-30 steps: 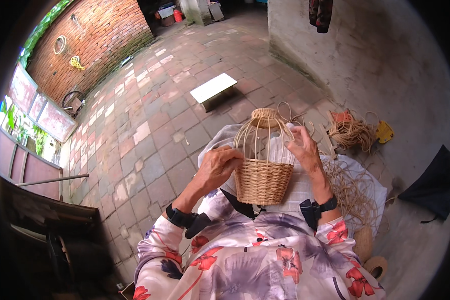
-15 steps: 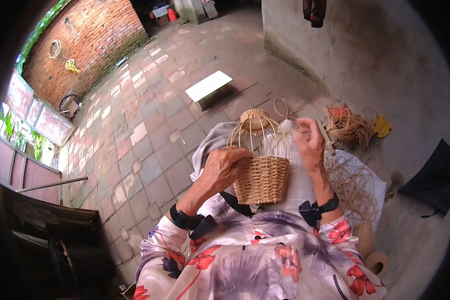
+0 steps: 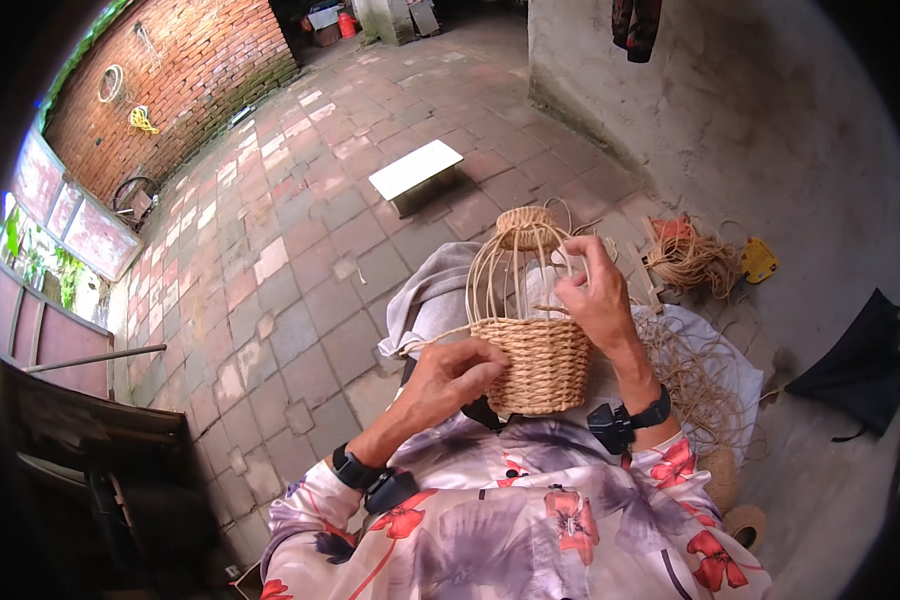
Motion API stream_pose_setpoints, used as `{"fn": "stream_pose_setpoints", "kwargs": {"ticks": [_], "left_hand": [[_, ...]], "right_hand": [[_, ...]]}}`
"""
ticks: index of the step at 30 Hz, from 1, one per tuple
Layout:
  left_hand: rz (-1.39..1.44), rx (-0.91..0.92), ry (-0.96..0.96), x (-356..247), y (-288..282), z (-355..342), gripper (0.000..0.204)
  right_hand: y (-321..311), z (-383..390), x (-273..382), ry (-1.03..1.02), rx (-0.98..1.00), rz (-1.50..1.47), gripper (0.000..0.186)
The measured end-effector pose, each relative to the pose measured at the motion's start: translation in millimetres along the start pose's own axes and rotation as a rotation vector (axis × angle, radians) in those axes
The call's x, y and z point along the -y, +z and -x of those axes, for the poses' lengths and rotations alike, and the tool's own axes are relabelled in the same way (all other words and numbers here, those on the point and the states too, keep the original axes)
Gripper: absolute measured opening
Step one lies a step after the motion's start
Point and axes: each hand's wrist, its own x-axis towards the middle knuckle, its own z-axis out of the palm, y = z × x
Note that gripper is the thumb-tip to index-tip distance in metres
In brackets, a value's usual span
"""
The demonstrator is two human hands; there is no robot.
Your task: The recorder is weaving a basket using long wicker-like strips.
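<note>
A small tan basket [image 3: 540, 370] woven from twisted cord sits upright at my lap. Bare upright spokes [image 3: 515, 280] rise from its rim to a narrow woven ring [image 3: 525, 222] at the far end. My left hand [image 3: 452, 375] grips the basket's near left side, thumb and fingers against the weave. Above that hand a loose strand [image 3: 435, 340] runs leftward from the rim. At the right spokes is my right hand [image 3: 600, 305], its fingers bent inward; what they pinch cannot be made out. A short strand end lies across the rim beside its thumb.
Grey cloth [image 3: 430, 290] lies beyond the basket. To the right are a coil of cord [image 3: 695, 260], a yellow object [image 3: 759, 260], loose strands on a white sheet [image 3: 740, 365] and a tape roll [image 3: 747, 525]. A low white-topped bench [image 3: 417, 172] stands ahead on the tiles.
The basket has shifted slightly right and turned. My left hand has moved down from the rim to its side. My right hand has come down and left to the spokes.
</note>
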Motion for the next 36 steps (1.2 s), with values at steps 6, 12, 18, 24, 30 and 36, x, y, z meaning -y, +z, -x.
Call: {"fn": "stream_pose_setpoints", "kwargs": {"ticks": [6, 12, 18, 24, 30, 36], "left_hand": [[0.842, -0.196, -0.276, 48.1, 1.0, -6.9, 0.032], [1.168, -0.155, 0.019, 32.2, 0.3, -20.5, 0.031], [0.582, -0.183, 0.065, 47.5, -17.2, -34.8, 0.028], [-0.218, -0.286, 0.369, 26.6, -15.5, -65.3, 0.02], [0.174, -0.316, 0.19, 12.8, -7.1, -65.5, 0.032], [0.39, -0.382, 0.047, 23.0, -4.4, -57.8, 0.025]], "right_hand": [[-13.0, 8.6, -7.5, 0.035, -0.009, -0.187, 0.037], [-15.7, 10.8, -10.1, 0.074, 0.002, -0.287, 0.033], [-17.0, 10.9, -18.1, 0.116, 0.008, -0.355, 0.03], [-10.3, 10.1, -13.5, 0.077, 0.01, -0.317, 0.031], [-14.8, 11.8, -22.4, 0.182, 0.029, -0.462, 0.032], [-19.6, 12.5, -33.7, 0.187, 0.022, -0.628, 0.036]]}}
